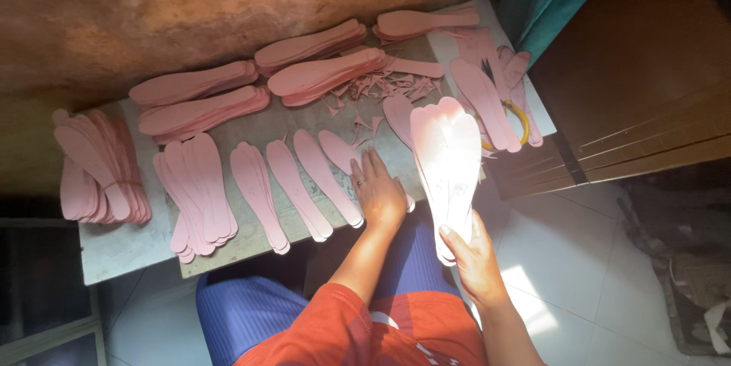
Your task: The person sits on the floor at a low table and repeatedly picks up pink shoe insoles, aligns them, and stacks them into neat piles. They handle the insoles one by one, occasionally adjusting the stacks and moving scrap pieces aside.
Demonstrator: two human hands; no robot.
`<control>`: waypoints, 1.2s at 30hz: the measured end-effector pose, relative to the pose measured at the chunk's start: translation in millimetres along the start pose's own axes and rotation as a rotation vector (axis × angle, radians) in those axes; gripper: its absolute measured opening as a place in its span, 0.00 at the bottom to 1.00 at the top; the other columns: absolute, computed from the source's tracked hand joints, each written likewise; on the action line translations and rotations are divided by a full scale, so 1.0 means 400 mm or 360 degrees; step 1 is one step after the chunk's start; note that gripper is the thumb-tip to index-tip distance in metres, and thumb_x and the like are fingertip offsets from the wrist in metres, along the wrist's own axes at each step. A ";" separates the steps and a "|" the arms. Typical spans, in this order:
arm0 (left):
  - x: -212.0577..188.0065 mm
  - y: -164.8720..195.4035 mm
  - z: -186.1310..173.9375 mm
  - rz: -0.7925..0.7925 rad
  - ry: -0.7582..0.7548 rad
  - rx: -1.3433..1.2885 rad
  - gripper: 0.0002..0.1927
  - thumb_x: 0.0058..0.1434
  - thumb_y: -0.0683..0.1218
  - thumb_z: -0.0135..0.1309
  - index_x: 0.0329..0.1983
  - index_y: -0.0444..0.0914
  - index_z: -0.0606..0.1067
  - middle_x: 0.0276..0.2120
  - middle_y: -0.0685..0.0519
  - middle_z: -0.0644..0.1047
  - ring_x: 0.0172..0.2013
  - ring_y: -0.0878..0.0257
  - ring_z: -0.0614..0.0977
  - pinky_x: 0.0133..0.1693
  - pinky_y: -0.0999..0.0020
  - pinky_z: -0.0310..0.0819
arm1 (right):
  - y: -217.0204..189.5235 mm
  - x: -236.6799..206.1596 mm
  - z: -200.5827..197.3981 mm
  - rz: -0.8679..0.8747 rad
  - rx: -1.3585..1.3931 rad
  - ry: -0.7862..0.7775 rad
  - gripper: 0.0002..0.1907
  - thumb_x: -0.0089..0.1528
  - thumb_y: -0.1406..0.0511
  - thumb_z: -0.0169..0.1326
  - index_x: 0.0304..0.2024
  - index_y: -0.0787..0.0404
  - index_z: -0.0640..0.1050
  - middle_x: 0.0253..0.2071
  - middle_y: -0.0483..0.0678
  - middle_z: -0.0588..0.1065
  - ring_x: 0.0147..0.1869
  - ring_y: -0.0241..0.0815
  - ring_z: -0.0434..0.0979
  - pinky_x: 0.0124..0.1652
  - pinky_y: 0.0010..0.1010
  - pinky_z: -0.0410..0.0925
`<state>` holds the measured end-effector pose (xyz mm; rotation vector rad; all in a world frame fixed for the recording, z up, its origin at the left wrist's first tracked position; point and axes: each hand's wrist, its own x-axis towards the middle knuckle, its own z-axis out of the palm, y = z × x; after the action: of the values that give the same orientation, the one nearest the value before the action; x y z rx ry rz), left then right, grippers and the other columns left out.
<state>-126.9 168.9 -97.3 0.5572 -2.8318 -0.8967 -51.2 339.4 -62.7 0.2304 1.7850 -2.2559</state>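
The person sits at a low grey table (122, 248) covered with pink sole-shaped cutouts, and the work in hand looks like sorting or laying these pieces out by kind. The right hand (474, 253) is closed around the near end of a small fanned sheaf of insoles (448, 154), thumb on top and fingers underneath, holding it raised over the table's near right edge, where strong sunlight washes it almost white; how many pieces are in the sheaf cannot be told in that glare. The left hand (378, 192) lies flat and open, palm down, fingers spread on the table surface, its fingertips at the near end of a short pink piece (340, 149) in the near row. To its left the row runs on with single and thinly stacked soles (257, 191), then a thicker fanned pile (199, 191), and a banded bundle (95, 172) at the far left end. Thicker stacks (199, 95) line the far side against the brown wall, with pink offcuts (377, 84) scattered among them and what seems to be a yellow-handled pair of scissors (518, 118) at the far right. Judging from this, the next move calls for matching the held sheaf against a pile of like shape, then lowering it squarely so that the edges line up, while the flat hand steadies the neighbouring pieces.
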 end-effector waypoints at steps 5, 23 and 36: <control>0.028 -0.022 0.048 0.0249 -0.0093 0.0115 0.43 0.55 0.35 0.49 0.76 0.31 0.51 0.74 0.42 0.56 0.74 0.44 0.54 0.71 0.51 0.44 | -0.001 -0.014 0.006 0.0028 0.0125 -0.0048 0.27 0.67 0.70 0.54 0.69 0.67 0.68 0.48 0.51 0.73 0.44 0.37 0.68 0.41 0.29 0.63; -0.308 -0.243 -0.148 -0.0335 -0.0892 -0.2338 0.15 0.67 0.48 0.53 0.46 0.30 0.77 0.40 0.47 0.81 0.41 0.59 0.83 0.45 0.64 0.79 | 0.067 -0.028 0.034 0.0494 -0.1039 -0.1187 0.20 0.64 0.61 0.62 0.51 0.71 0.80 0.43 0.50 0.83 0.48 0.37 0.83 0.49 0.28 0.75; -0.409 -0.300 -0.319 -0.0266 -0.1096 -0.2562 0.47 0.59 0.61 0.55 0.76 0.52 0.43 0.63 0.50 0.70 0.50 0.57 0.81 0.48 0.62 0.79 | -0.032 0.021 0.366 0.0010 -0.0129 -0.0845 0.44 0.59 0.64 0.64 0.75 0.63 0.62 0.67 0.70 0.68 0.69 0.66 0.72 0.62 0.49 0.70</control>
<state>89.8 72.4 -62.4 0.1872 -1.3518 -3.1297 -58.2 198.9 -18.6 -0.3475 1.5715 -1.9837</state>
